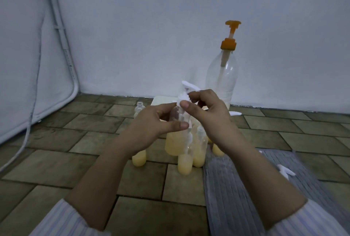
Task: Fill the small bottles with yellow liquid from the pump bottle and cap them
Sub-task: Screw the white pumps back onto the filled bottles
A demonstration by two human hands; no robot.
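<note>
Two hands hold one small clear bottle (175,141), half full of pale yellow liquid, above the tiled floor (56,160): left hand (151,124) grips its body, right hand (206,111) pinches its white cap (182,99). Far right stands the orange-topped pump bottle (223,76).

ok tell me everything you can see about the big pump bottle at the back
The pump bottle is a tall clear plastic bottle standing upright on the tiled floor against the white wall, behind and right of the hands. An orange collar holds an orange pump head, raised on its stem, with a pale tube running down inside. It looks mostly empty; its base is hidden behind the right hand. Nothing visibly touches it.
</note>
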